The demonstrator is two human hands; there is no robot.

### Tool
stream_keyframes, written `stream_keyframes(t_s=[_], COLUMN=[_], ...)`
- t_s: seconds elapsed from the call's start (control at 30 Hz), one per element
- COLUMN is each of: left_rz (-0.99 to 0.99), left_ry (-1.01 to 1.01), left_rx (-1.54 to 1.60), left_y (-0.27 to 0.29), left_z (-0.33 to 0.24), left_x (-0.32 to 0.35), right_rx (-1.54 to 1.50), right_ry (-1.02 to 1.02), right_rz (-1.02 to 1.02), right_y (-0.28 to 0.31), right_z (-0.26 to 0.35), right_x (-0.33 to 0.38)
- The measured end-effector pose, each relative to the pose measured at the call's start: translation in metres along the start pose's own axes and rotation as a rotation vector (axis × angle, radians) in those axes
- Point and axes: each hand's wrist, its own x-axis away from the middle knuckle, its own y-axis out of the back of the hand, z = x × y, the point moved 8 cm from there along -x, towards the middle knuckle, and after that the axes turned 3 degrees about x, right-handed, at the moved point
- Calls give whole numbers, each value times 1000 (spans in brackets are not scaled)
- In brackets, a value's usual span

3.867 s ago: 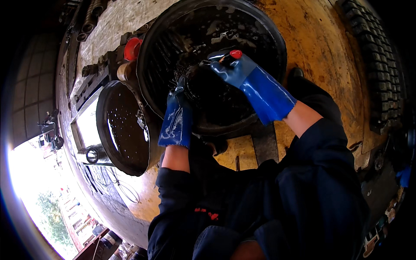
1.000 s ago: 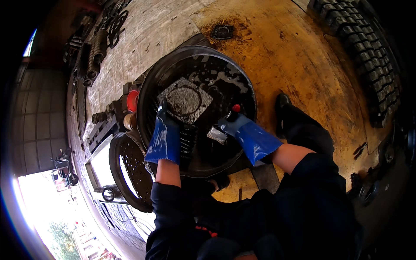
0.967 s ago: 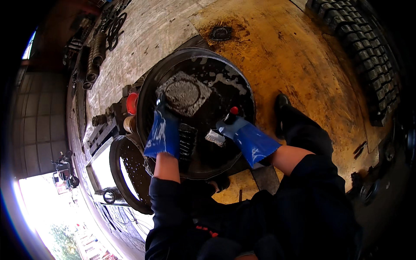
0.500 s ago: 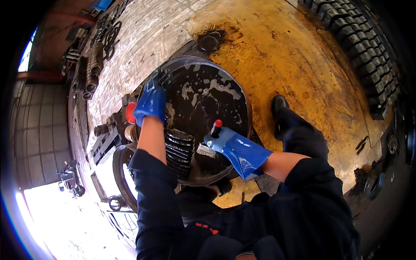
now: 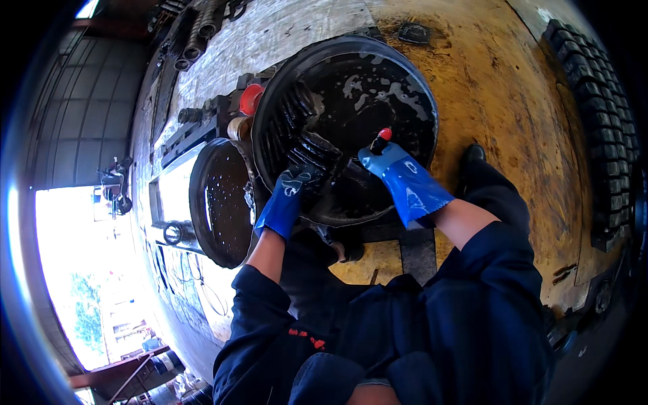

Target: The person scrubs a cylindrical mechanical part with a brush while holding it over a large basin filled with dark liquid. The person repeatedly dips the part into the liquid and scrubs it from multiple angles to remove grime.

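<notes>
A large round dark tub (image 5: 432, 101) holds dark liquid with patches of suds. My right hand (image 5: 398, 169), in a blue rubber glove, is closed around a brush-like tool with a black, red-tipped handle (image 5: 385, 133); its working end is too dark to make out. My left hand (image 5: 291, 190), gloved the same, is at the tub's near left edge, its blackened fingers bent over the near end of a dark ridged metal part (image 5: 316, 152). Several similar ridged parts (image 5: 287, 118) lie along the tub's left wall, wet and black.
Left of the tub stands a second round pan (image 5: 226, 202) with dark liquid. A red cup-shaped thing (image 5: 250, 99) sits by the tub's upper left rim. Heavy black track links (image 5: 601, 135) lie at the far right. My boot (image 5: 474, 154) is on the yellow-stained floor (image 5: 486, 74).
My left hand has come from the tub's far left rim to the near left, onto a ridged part. More ridged parts show at the left wall. The right hand keeps hold of the tool.
</notes>
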Motion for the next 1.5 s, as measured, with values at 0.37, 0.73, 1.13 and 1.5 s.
stream_keyframes(t_s=[0.37, 0.73, 1.13, 1.5], left_rz=[-235, -328, -385, -117], left_ry=[-383, -601, -450, -501], left_rx=[-1235, -1603, -1653, -1520], left_y=[14, -13, -35, -88], left_z=[-90, -121, -118, -121], left_x=[-119, -284, -302, -263], right_rx=[20, 42, -79, 77], right_ry=[-62, 9, -8, -56], right_rz=[19, 74, -29, -104], right_y=[-5, -5, -3, -1], right_z=[-11, -9, -10, -23], right_x=[-5, -9, -6, -15])
